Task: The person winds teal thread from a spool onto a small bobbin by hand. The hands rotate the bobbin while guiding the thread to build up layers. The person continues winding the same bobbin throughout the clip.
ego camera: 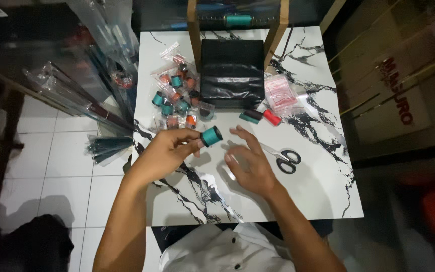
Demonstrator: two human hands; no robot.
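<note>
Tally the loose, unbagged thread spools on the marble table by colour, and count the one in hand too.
Teal: 2, one pinched in the left hand as the held teal spool, one lying teal spool by the black box
Dark maroon spool: 1
Red spool: 1
Total: 4

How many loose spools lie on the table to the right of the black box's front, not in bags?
3: a teal spool, a dark spool and a red spool, side by side before the black box. Others may be hidden.
</note>
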